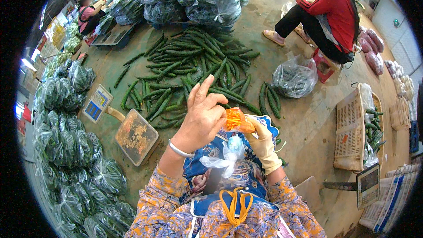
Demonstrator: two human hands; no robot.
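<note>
My left hand [203,110], bare and with a white bangle at the wrist, is raised in front of me. Its fingers are apart, some stretched and some bent, and nothing shows between them. Right beside it, my right hand [263,145] wears a cream glove and grips a small orange packet [238,120] with yellow-orange strips showing on it. Whether my left thumb touches the packet is hidden. On my lap, over a blue patterned apron [205,150], lies a crumpled clear plastic piece [224,161] with a light-blue part. Long green cucumbers [189,57] are heaped on the floor beyond my hands.
A scale with a soiled pan [137,136] stands at left, near stacked bagged cucumbers [70,150]. More bags [207,0] stand behind the heap. At right are a clear bag [295,77], a seated person in red [337,13], a crate [348,128] and another scale [368,185].
</note>
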